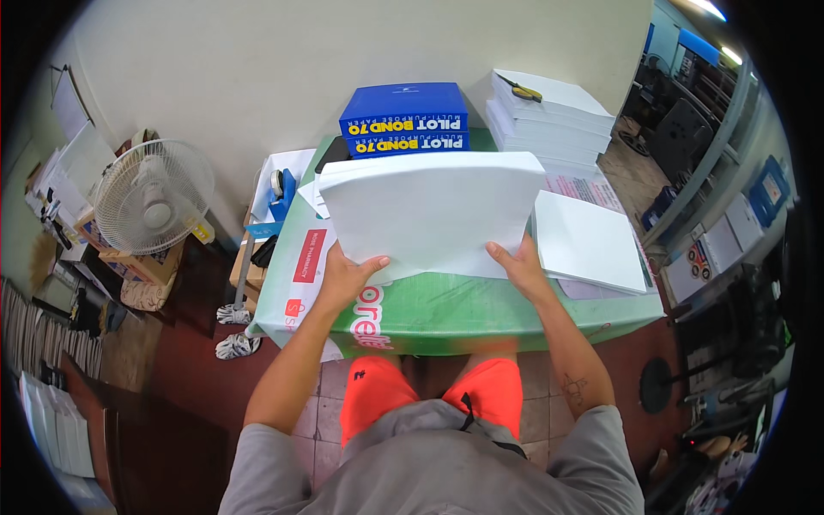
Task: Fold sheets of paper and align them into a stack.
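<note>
A thick stack of white paper sheets (431, 219) stands on its long edge, slightly bowed, on the green printed tarpaulin (444, 315) that covers the table. My left hand (351, 273) grips its lower left corner, thumb across the near face. At the lower right corner my right hand (520, 265) holds it the same way; the fingers behind the paper are hidden. Right of the stack lies a lower pile of white sheets (587, 238). Behind it are two blue reams of Pilot Bond paper (404, 119), one on the other.
A tall paper pile (553, 122) at the back right carries yellow-handled scissors (526, 94). Left of the table are a blue tape dispenser (281, 196) and a white electric fan (154, 199). A wall (290, 58) closes off the far side.
</note>
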Motion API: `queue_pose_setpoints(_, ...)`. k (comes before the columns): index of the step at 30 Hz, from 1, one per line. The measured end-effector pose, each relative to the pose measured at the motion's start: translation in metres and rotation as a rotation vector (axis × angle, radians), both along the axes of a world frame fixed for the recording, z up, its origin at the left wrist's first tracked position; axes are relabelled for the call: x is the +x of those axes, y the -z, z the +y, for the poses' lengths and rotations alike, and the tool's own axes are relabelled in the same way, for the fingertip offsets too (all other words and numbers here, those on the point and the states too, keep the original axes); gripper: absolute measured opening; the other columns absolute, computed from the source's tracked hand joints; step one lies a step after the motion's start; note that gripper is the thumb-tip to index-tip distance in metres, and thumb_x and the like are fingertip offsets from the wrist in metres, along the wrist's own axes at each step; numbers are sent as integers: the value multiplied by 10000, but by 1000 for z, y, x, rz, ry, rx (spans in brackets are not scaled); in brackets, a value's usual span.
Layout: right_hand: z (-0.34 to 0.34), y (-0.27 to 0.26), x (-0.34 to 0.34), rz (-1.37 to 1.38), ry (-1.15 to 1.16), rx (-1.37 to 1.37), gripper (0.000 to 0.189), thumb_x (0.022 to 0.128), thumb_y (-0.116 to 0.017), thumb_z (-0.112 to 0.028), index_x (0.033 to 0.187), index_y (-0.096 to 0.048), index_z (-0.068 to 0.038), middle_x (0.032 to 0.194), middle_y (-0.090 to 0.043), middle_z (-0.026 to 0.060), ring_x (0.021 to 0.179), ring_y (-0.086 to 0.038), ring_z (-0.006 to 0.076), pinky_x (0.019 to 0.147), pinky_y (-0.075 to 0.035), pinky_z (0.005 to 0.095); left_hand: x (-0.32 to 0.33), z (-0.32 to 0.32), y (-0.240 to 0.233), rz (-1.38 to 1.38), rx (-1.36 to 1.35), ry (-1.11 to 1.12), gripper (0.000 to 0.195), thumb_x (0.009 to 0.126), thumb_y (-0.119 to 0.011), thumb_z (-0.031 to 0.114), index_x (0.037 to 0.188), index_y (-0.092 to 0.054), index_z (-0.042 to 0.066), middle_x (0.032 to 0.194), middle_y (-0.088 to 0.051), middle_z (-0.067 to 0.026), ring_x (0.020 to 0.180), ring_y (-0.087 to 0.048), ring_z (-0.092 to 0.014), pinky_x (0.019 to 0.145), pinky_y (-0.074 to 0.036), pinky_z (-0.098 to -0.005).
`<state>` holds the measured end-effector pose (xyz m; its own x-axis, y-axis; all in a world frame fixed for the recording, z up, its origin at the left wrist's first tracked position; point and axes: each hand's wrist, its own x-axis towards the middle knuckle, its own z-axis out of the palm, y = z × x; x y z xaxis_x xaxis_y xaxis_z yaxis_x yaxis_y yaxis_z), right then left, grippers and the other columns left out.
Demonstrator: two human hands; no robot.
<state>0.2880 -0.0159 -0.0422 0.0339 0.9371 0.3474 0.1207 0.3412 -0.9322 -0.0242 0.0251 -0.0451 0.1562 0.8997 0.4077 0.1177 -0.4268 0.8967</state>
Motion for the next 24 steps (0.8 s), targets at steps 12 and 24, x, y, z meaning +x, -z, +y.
queue_pose_setpoints(12,15,-54,-18,-941,278,-356,643,819,-725,-382,1228,-509,64,1201,-573,221,1033,-584,311,846,-455,414,-11,24,-21,142,-783,2,562,751,-822,195,1127,-577,-143,1016,-675,-217,874,-686,-264,710,-558,-370)
queue_pose_setpoints(24,19,10,-124,-1234,126,123,647,984,-405,-418,1440,-326,34,1518,-298,207,1409,-259,398,1119,-182,609,-8,22,-17,125,-804,59,596,729,-846,208,1115,-568,-150,998,-671,-211,843,-687,-250,675,-562,-342)
